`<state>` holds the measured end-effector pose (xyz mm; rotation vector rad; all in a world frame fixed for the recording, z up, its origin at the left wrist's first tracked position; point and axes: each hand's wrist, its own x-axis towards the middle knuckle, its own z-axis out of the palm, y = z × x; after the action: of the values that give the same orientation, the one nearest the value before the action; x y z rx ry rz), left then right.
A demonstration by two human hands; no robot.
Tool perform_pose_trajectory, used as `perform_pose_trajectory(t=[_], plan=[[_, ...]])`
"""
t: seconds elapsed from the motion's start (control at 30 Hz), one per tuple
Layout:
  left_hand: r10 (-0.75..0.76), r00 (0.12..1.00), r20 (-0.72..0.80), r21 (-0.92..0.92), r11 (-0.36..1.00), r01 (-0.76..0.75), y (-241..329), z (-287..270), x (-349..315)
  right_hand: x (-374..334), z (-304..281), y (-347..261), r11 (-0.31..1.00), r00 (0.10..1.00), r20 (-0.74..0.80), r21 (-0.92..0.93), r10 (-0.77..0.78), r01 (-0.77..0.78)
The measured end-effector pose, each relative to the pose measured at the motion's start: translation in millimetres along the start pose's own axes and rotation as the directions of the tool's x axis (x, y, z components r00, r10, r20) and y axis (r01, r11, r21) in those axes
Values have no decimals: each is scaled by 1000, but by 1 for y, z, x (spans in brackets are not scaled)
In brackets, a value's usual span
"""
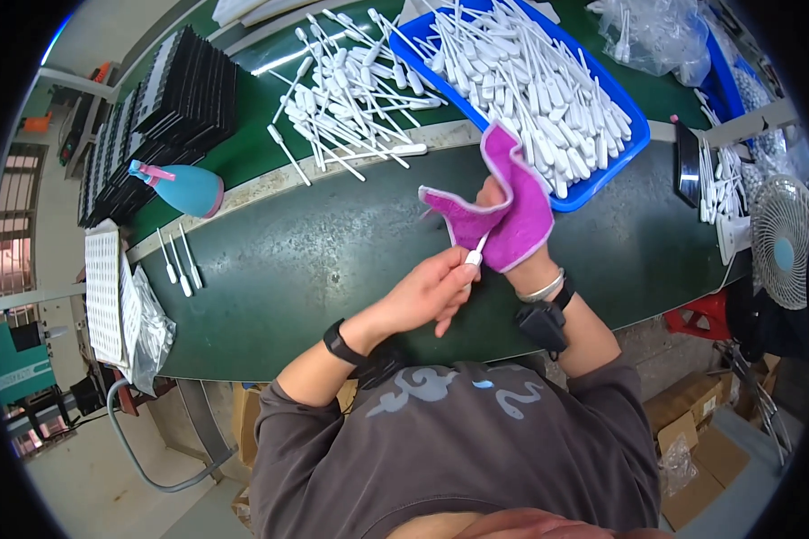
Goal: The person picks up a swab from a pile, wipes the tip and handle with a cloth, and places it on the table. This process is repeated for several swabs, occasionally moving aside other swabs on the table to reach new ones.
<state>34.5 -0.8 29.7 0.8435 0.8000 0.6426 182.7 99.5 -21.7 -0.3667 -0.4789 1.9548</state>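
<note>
My left hand (431,286) pinches the thick end of a white plastic stick (474,258) between thumb and fingers. The stick's thin shaft runs up into a purple cloth (523,211) with pale edging. That cloth lies over my right hand (532,271), which grips it; a fingertip shows between the folds, while most of the fingers are covered. The far end of the shaft is hidden by the cloth. Both hands are close together above the dark green table (333,234).
A blue tray (640,135) heaped with similar white sticks stands at the back right; a loose pile (342,99) lies left of it. At left are a blue spray bottle (189,190), stacked black trays (184,90) and several separate sticks (184,283). A fan (779,242) stands right.
</note>
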Motion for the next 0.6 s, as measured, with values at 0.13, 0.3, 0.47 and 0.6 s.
perform_pose_trajectory(t=[0.13, 0.3, 0.47, 0.6], plan=[[31, 965, 260, -627, 765, 144, -8, -15, 2, -2, 16, -6, 986, 910, 412, -164, 51, 19], [57, 997, 47, -644, 765, -13, -9, -18, -1, -31, 63, 24, 821, 998, -56, -569, 22, -50], [831, 555, 27, 890, 233, -392, -10, -41, -1, -25, 22, 18, 935, 942, 46, -149, 332, -323], [690, 657, -302, 450, 711, -540, 17, -45, -29, -32, 52, -6, 737, 800, -35, -366, 599, -568]])
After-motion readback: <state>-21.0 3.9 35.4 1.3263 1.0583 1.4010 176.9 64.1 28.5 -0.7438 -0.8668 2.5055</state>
